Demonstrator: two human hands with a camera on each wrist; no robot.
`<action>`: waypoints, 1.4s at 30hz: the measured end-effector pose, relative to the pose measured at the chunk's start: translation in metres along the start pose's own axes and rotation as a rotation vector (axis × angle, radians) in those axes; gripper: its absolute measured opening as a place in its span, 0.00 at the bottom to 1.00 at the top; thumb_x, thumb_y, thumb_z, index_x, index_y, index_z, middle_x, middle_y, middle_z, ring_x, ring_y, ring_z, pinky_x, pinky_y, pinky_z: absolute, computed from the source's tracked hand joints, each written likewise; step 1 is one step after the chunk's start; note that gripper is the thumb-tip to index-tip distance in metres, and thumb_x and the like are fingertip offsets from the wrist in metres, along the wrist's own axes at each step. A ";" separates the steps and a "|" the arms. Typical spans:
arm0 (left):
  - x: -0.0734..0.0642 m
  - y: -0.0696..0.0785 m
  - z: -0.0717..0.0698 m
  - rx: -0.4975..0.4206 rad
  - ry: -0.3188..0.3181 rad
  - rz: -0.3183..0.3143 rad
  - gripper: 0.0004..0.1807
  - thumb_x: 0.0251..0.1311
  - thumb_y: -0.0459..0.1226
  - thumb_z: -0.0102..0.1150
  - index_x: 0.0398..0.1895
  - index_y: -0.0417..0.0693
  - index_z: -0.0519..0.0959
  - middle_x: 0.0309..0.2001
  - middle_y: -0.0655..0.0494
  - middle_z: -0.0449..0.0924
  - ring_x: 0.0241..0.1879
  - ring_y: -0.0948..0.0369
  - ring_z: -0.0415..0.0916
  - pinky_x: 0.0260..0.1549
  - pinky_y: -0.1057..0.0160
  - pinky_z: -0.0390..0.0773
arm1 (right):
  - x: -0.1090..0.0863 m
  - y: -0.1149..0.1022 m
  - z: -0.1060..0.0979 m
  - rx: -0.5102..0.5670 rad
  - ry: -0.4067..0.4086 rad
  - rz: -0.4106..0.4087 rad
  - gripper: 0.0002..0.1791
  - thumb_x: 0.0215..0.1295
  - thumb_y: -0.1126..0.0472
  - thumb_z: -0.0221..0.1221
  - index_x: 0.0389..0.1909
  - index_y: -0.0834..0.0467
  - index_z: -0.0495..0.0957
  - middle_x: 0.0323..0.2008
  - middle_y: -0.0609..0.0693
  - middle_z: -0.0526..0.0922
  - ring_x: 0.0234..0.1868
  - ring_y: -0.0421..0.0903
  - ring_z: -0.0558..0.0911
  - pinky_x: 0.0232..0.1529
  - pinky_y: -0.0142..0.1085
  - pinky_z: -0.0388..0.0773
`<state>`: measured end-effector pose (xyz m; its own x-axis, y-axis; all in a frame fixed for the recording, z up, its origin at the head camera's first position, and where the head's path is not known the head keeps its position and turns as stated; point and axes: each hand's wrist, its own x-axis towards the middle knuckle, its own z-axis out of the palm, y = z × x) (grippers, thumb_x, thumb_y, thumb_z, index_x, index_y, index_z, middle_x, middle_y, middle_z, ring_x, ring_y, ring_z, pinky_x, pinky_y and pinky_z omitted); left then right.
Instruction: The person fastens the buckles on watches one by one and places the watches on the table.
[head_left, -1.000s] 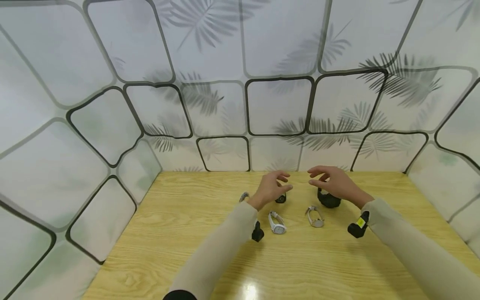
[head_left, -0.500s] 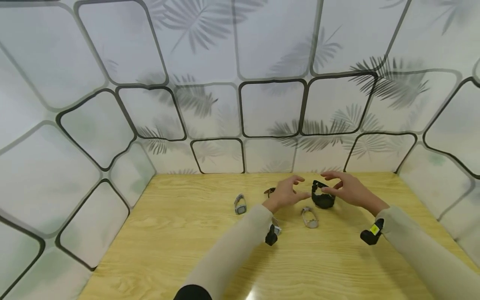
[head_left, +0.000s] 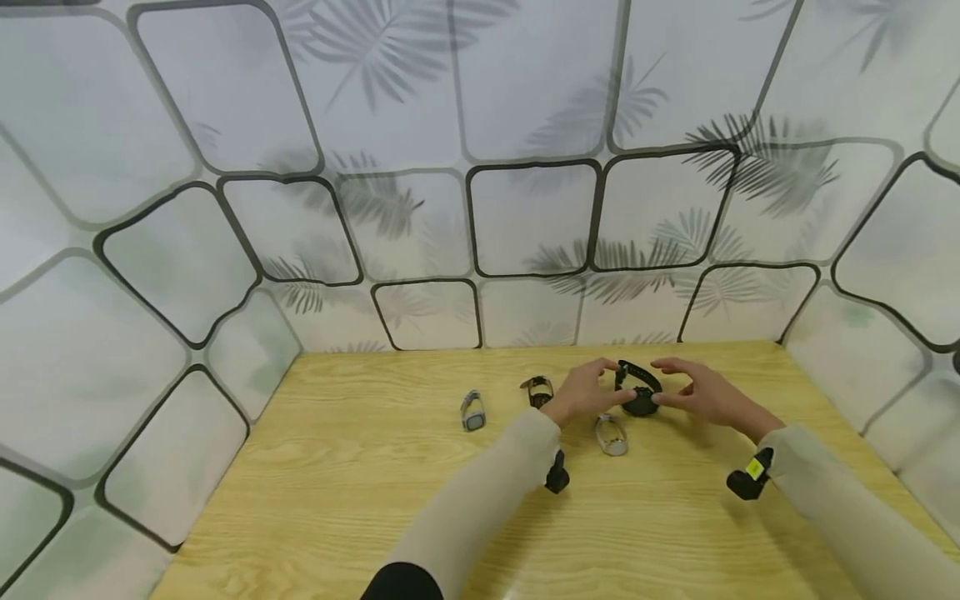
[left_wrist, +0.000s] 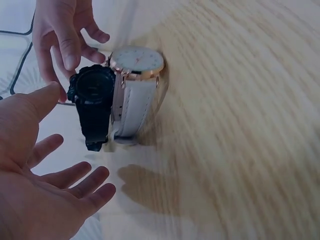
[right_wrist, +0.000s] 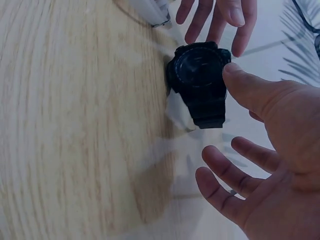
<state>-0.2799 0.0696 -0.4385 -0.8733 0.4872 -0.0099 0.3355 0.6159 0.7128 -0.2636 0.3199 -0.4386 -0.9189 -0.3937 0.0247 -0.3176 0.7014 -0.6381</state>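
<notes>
A black chunky watch point(head_left: 641, 402) sits on the table between my two hands, its strap looped behind the dial. From the left, my left hand point(head_left: 587, 393) has its thumb tip close to the dial in the head view; its other fingers are spread. My right hand point(head_left: 708, 396) comes from the other side; in the right wrist view its thumb point(right_wrist: 247, 85) touches the dial's edge, the remaining fingers loose. Just in front lies a watch with a white strap and rose-gold case point(left_wrist: 135, 67), below the black one in the head view.
A dark watch with a brownish strap point(head_left: 538, 392) lies left of my left hand. Farther left is a silver-grey watch point(head_left: 473, 412). The wooden table point(head_left: 337, 467) meets a patterned backdrop point(head_left: 525, 225) at its rear and sides.
My left hand has moved right to the black watch, uncovering the two watches on the left; its sleeve now hides a white watch. My right hand has drawn slightly back, and the black watch has turned.
</notes>
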 end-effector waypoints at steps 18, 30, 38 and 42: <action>0.009 -0.006 0.012 0.062 0.009 -0.027 0.29 0.71 0.53 0.62 0.70 0.53 0.74 0.64 0.53 0.78 0.61 0.60 0.77 0.56 0.64 0.78 | 0.007 0.014 0.006 0.125 -0.109 0.033 0.43 0.73 0.51 0.64 0.78 0.67 0.56 0.71 0.78 0.61 0.52 0.67 0.83 0.37 0.45 0.84; 0.013 -0.003 0.017 0.138 -0.012 -0.015 0.25 0.71 0.52 0.62 0.66 0.53 0.79 0.60 0.60 0.80 0.58 0.62 0.77 0.54 0.67 0.78 | 0.011 0.017 0.010 0.073 -0.111 -0.003 0.38 0.73 0.51 0.63 0.73 0.71 0.64 0.67 0.78 0.67 0.56 0.70 0.81 0.42 0.48 0.84; 0.015 -0.005 0.018 0.140 0.005 -0.042 0.24 0.70 0.52 0.63 0.64 0.52 0.80 0.56 0.60 0.82 0.55 0.63 0.78 0.51 0.66 0.79 | 0.011 0.020 0.012 0.034 -0.100 0.024 0.39 0.73 0.47 0.63 0.73 0.70 0.65 0.68 0.77 0.67 0.57 0.71 0.80 0.47 0.54 0.84; 0.015 -0.006 0.019 0.129 0.016 -0.047 0.23 0.70 0.52 0.64 0.62 0.52 0.81 0.55 0.60 0.82 0.54 0.63 0.78 0.51 0.66 0.79 | 0.010 0.020 0.013 0.017 -0.081 0.018 0.39 0.73 0.47 0.63 0.72 0.70 0.67 0.67 0.77 0.69 0.56 0.71 0.80 0.47 0.55 0.84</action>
<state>-0.2883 0.0844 -0.4562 -0.8942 0.4468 -0.0287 0.3362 0.7124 0.6160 -0.2762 0.3221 -0.4608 -0.9022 -0.4286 -0.0485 -0.2968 0.6985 -0.6511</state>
